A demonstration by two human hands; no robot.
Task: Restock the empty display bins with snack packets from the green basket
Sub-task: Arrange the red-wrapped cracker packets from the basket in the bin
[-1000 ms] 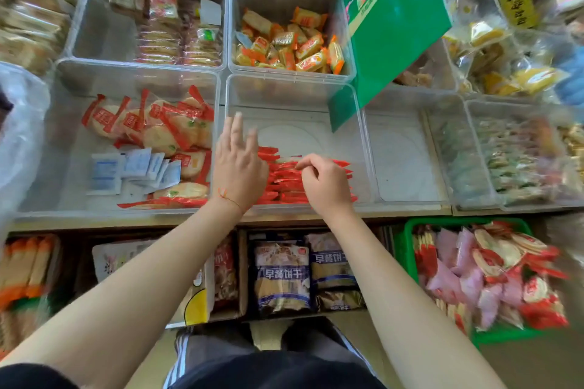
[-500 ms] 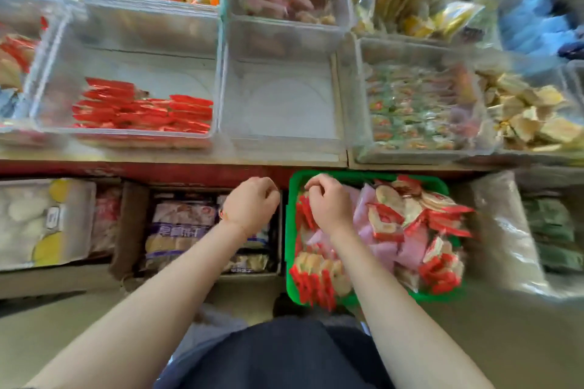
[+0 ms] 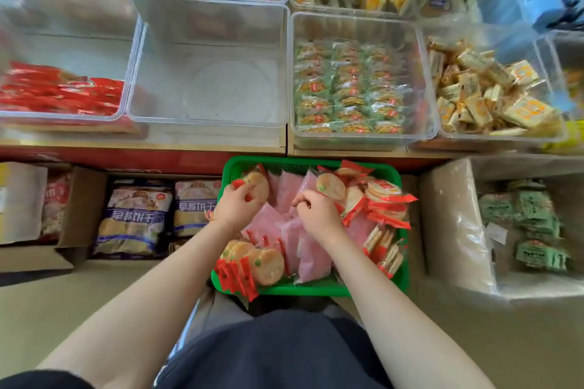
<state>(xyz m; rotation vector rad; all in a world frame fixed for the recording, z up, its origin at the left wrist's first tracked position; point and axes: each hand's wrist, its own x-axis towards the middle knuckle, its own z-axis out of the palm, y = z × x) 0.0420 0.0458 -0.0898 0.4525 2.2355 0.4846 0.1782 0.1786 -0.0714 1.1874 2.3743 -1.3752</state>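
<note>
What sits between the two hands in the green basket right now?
In the head view, pink packets fill the gap between the left hand and right hand inside the green basket.

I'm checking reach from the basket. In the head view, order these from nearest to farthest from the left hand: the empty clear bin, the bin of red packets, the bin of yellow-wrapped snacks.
From the left hand:
1. Empty clear bin, directly above it on the shelf.
2. Bin of red packets, up and to the left.
3. Bin of yellow-wrapped snacks, far right, beyond the green-packet bin.
</note>
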